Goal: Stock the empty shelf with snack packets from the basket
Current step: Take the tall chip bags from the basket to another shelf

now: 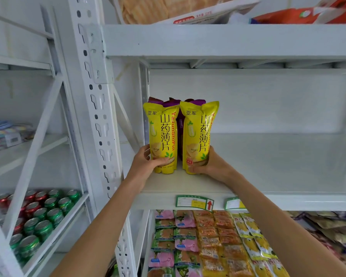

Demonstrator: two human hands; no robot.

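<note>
Steadying two tall packets upright at the front-left corner of the white metal shelf board (268, 166). Slotted white steel upright (96, 108) stands just left of them. Left hand (146, 162) grips the left yellow foil packet (164, 134) low, thumb across its front; right hand (212, 166) wraps the base of the right yellow foil packet (198, 134). Purple packets (172, 102) stand just behind, touching. My read: light, puffy, slick film, fragile crisps inside, so hold low at the sides, no squeezing. Board is smooth, flat, bare out to its right edge. Basket not in view.
</note>
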